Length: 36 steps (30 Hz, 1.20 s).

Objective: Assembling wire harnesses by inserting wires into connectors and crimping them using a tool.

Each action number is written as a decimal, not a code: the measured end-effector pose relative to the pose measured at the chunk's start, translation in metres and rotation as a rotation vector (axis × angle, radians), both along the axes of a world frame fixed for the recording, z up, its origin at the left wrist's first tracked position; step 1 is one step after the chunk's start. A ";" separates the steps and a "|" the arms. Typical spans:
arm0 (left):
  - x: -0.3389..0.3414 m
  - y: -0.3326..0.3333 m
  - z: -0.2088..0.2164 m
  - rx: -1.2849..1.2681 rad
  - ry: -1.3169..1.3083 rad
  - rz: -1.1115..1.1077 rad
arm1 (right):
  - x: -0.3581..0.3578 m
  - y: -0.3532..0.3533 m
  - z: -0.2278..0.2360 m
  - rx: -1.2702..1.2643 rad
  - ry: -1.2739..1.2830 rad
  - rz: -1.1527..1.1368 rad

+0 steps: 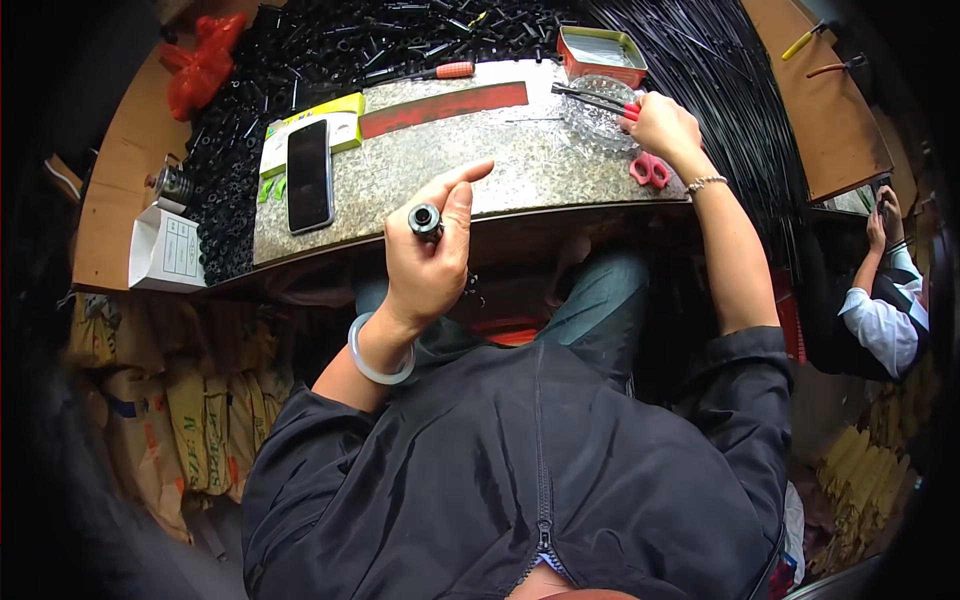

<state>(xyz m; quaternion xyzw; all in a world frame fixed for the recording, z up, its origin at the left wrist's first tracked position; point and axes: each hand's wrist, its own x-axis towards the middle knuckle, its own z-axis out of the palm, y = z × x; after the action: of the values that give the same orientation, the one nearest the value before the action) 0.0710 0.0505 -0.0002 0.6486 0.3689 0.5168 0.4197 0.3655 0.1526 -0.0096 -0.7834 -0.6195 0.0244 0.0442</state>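
Observation:
My left hand (pixel 422 275) is closed round a short black tube (pixel 425 224), its open end with a metallic ring facing up; the index finger stretches out to the right. My right hand (pixel 665 130) grips red-handled long-nose pliers (pixel 600 100). Their dark jaws point left across a clear glass dish (pixel 585 128) at the right of the stone work surface (pixel 560 180). I cannot tell whether the jaws hold anything. Red-handled scissors (pixel 650 171) lie just below the right hand. A thin needle-like rod (pixel 535 120) lies left of the dish.
A phone (pixel 310 178) leans on a yellow-and-white box (pixel 345 125) at the left. A red tin (pixel 603 60) stands behind the dish. Black tubular parts (pixel 400 35) heap at the back; long black rods (pixel 700 90) lie right. A co-worker's sleeve (pixel 880 325) shows far right.

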 end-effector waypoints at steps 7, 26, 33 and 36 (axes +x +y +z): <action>-0.001 0.003 0.004 -0.028 0.009 0.006 | 0.005 0.014 -0.007 -0.013 -0.020 -0.072; 0.000 -0.023 0.014 -0.086 -0.049 -0.101 | -0.127 -0.114 0.028 0.840 0.878 0.923; -0.009 -0.039 0.017 -0.128 -0.090 -0.136 | -0.140 -0.128 0.017 0.942 0.821 0.891; -0.011 -0.043 0.018 -0.062 -0.077 -0.125 | -0.145 -0.132 0.014 0.993 0.826 0.854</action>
<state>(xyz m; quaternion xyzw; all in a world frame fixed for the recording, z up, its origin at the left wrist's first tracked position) 0.0603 0.0072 0.0178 0.6367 0.3272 0.5025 0.4849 0.2205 0.0210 0.0040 -0.2925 -0.7395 0.0488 0.6044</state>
